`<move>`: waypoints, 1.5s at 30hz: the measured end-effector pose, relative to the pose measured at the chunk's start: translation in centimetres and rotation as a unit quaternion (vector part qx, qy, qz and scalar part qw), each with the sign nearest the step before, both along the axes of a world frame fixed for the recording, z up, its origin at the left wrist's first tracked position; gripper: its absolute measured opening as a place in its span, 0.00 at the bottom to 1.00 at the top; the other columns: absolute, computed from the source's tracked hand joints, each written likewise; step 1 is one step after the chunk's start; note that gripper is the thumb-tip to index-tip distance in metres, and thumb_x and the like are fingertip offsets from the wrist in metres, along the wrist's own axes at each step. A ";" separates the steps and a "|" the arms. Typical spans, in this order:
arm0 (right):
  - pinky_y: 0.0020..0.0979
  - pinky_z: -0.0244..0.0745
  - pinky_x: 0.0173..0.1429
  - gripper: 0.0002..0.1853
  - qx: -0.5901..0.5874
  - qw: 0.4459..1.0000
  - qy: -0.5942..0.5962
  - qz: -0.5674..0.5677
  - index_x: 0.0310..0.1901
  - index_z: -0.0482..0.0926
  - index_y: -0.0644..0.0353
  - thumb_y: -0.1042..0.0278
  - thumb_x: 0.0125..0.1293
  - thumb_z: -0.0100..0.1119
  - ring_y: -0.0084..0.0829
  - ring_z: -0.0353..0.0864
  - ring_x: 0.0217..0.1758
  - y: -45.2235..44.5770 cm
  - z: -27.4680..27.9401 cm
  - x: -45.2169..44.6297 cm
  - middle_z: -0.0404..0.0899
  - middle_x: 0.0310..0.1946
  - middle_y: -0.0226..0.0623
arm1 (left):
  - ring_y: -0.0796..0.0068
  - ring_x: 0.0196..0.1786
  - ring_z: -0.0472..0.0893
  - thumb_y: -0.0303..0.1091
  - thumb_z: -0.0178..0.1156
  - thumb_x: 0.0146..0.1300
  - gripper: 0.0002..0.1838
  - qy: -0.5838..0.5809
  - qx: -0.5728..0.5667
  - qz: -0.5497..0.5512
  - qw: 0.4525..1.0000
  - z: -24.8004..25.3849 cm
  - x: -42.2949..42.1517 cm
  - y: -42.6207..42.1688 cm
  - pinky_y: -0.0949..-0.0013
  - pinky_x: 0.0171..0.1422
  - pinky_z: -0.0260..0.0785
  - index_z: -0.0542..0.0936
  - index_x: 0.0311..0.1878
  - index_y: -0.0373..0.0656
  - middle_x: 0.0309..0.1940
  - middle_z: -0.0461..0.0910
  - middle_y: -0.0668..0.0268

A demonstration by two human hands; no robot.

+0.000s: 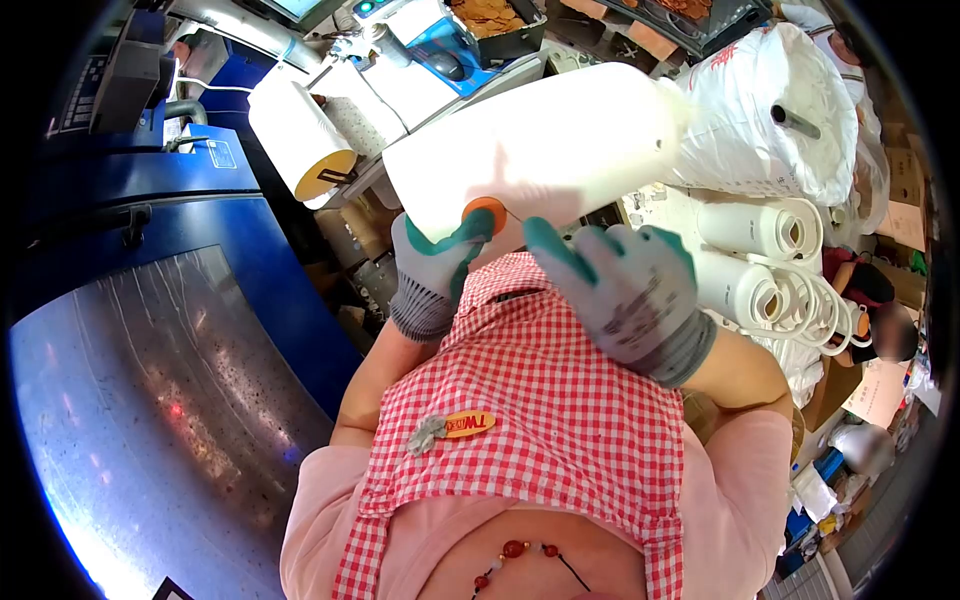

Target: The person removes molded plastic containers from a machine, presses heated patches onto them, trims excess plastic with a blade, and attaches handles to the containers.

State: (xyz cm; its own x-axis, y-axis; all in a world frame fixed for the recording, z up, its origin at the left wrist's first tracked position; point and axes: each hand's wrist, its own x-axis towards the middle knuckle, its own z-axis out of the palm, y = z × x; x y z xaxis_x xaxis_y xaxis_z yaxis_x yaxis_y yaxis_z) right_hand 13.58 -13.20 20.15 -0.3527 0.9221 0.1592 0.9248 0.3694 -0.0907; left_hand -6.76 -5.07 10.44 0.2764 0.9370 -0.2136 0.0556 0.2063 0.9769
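Observation:
My left hand (440,262), in a grey and green work glove, pinches a round orange piece (488,212) with the thumb across its face. Just beyond it spreads a large white sheet or roll (540,140), washed out by bright light, so its exact shape is hard to read. My right hand (630,290), gloved the same way, is beside it with fingers curled and the green fingertips near the orange piece. A thin dark line shows by those fingertips; whatever they grip is too small to name.
A blue machine (220,170) with a shiny metal panel stands on the left. A white roll with a yellow end (325,175) lies beyond it. Rolled white sheets (745,285) and a stuffed white sack (770,120) are on the right. Another person (870,285) is at far right.

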 end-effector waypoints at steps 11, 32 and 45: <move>0.42 0.76 0.39 0.20 0.260 0.870 0.078 -0.412 0.58 0.78 0.40 0.46 0.69 0.51 0.45 0.80 0.29 6.4 -10.7 40.6 0.82 0.30 0.46 | 0.69 0.44 0.82 0.22 0.59 0.57 0.20 -0.153 -0.014 0.110 0.982 -2.3 0.3 2.1 0.67 0.51 0.76 0.76 0.54 0.29 0.45 0.81 0.59; 0.46 0.70 0.69 0.31 0.025 0.523 0.836 -0.164 0.70 0.63 0.63 0.52 0.72 0.44 0.42 0.73 0.67 8.6 -8.8 12.0 0.70 0.67 0.45 | 0.73 0.45 0.81 0.38 0.62 0.59 0.21 -0.218 0.001 0.049 0.975 -3.7 -3.0 -1.4 0.71 0.52 0.74 0.78 0.50 0.31 0.43 0.82 0.60; 0.36 0.80 0.56 0.21 0.025 0.531 0.828 -0.181 0.62 0.71 0.66 0.63 0.75 0.41 0.33 0.83 0.52 6.8 -9.3 10.4 0.80 0.53 0.42 | 0.74 0.42 0.82 0.39 0.68 0.61 0.19 -0.194 -0.171 0.077 0.963 -3.5 -4.4 -2.2 0.70 0.50 0.76 0.81 0.49 0.36 0.40 0.84 0.64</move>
